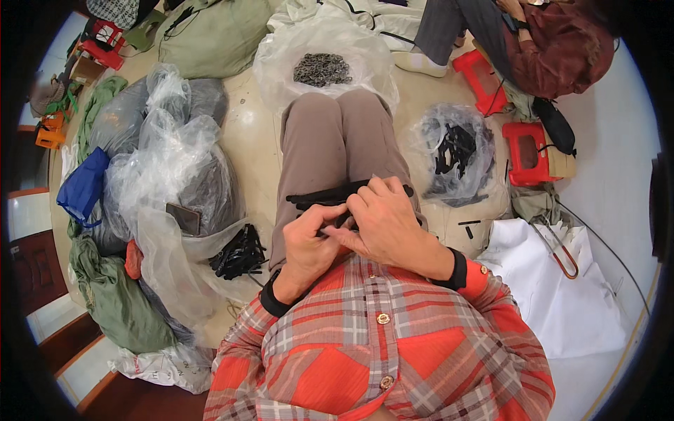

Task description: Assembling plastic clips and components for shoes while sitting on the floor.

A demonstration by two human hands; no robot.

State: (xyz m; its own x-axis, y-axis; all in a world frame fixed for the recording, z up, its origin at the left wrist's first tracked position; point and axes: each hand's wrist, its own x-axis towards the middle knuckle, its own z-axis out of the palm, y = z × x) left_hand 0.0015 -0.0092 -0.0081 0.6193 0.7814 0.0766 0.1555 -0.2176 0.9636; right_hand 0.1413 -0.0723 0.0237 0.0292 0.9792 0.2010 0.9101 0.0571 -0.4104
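Note:
Over my lap, my left hand (309, 238) and my right hand (385, 219) meet with fingers bent and closed. Between their fingertips a small part of a black strip (342, 220) shows; the rest is hidden by the fingers. Several long black strips (319, 196) lie across my thighs just beyond the hands, and the right hand's fingers overlap them. On the floor to the left is a heap of short black strips (240, 254). To the right, an open clear plastic bag (484, 151) holds more black pieces (455, 149).
Beyond my knees, a clear bag (274, 59) holds dark metal links (321, 69). Large stuffed bags (203, 168) crowd the left, with a phone (184, 218) on top. Red plastic stools (526, 156) and white cloth (554, 295) are at right. Another person (562, 56) sits at upper right.

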